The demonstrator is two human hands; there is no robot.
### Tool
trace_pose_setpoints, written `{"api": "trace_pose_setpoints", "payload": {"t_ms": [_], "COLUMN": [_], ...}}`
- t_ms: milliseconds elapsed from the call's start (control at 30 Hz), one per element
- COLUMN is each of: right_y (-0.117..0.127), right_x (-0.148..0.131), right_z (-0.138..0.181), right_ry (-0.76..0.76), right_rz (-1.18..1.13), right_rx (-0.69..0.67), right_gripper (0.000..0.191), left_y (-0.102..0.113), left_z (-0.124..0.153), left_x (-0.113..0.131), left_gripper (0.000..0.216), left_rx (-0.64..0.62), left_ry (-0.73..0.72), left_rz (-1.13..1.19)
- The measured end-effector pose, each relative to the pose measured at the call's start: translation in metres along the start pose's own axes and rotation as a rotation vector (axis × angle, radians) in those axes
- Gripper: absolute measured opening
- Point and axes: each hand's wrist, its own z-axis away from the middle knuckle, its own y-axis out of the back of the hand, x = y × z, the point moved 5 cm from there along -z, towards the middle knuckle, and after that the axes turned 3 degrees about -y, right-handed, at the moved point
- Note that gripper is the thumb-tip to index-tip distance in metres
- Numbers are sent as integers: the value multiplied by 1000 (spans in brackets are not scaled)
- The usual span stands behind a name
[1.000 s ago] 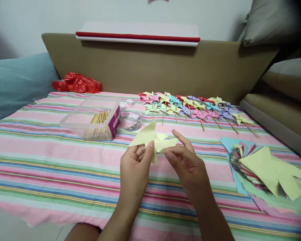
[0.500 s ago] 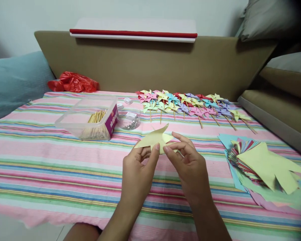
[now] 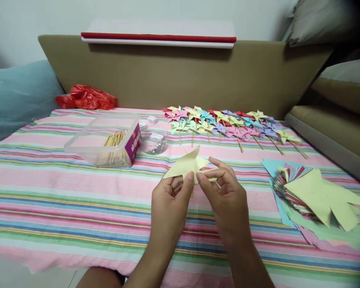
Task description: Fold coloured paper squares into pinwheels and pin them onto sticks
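A pale yellow paper pinwheel (image 3: 184,163) is held up over the striped cloth, with some of its blades folded over. My left hand (image 3: 172,200) pinches its lower left part between thumb and fingers. On the other side, my right hand (image 3: 225,194) grips it with the thumb close to the left one, the index finger bent along a blade. The pinwheel's centre is partly covered by my thumbs. A short bit of something thin shows below them; I cannot tell what it is.
A clear plastic box (image 3: 78,144) of wooden sticks (image 3: 116,139) stands left, beside a round clear container (image 3: 157,147) of small metal pieces. Finished pinwheels (image 3: 219,124) lie at the back. Cut paper sheets (image 3: 321,192) are stacked at right. A red plastic bag (image 3: 90,97) lies back left.
Both hands keep hold of the pinwheel. The left hand has shifted slightly right, and the paper has tilted a little. The thin piece under the thumbs now shows.
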Motion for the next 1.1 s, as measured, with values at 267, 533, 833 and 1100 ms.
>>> {"api": "trace_pose_setpoints", "payload": {"t_ms": [267, 533, 833, 1100], "right_y": [-4, 1, 10, 12], "right_x": [-2, 3, 2, 10], "right_z": [4, -2, 2, 3], "right_ry": [36, -217, -503, -480], "right_rz": [42, -279, -225, -81], "right_rx": [9, -37, -434, -490], "right_gripper": [13, 49, 38, 28], "left_y": [4, 8, 18, 20], "left_z": [-2, -5, -12, -10], "left_x": [-4, 10, 0, 2], "left_gripper": [29, 27, 34, 24], "left_rx": [67, -63, -440, -514], "left_ry": [7, -58, 50, 84], "left_rz": [42, -69, -302, -362]}}
